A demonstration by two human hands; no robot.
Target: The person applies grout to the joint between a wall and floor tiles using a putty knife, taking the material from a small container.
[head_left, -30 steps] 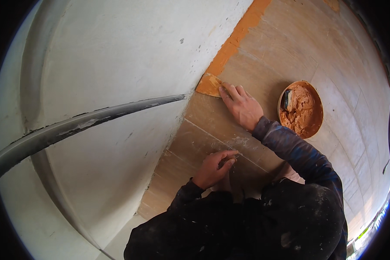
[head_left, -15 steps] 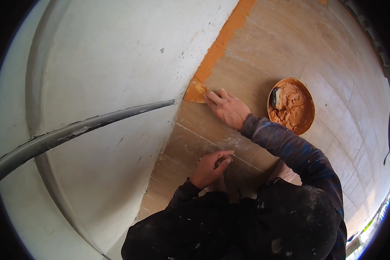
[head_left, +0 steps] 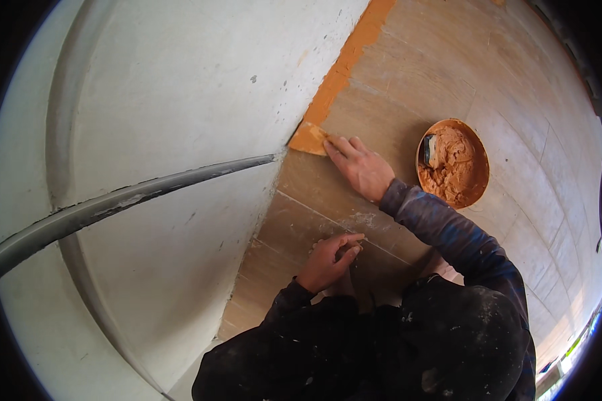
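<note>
My right hand (head_left: 362, 168) is closed around a putty knife, its flat blade (head_left: 309, 138) smeared with orange compound. The blade lies against the floor at the foot of the white wall, at the near end of an orange strip (head_left: 341, 70) of compound. My left hand (head_left: 326, 262) hangs over the floor by my knees, fingers curled in; what they hold, if anything, I cannot make out. Right of my right hand stands a round orange tub (head_left: 483, 182) of thick orange compound (head_left: 456, 157), with a dark-and-pale tool (head_left: 429, 151) lying in it.
A white wall (head_left: 180, 100) fills the left side. A grey pipe (head_left: 134, 192) curves along it, ending near the blade. Wood-look planks (head_left: 408, 87) cover the floor, with whitish smears (head_left: 358, 219) between my hands. My dark-clad knees (head_left: 461, 327) take up the near part.
The blade has turned slightly, its near edge now farther from the pipe's end. My right hand has shifted a little right. The left hand keeps its curled pose; the whole view has drifted slightly.
</note>
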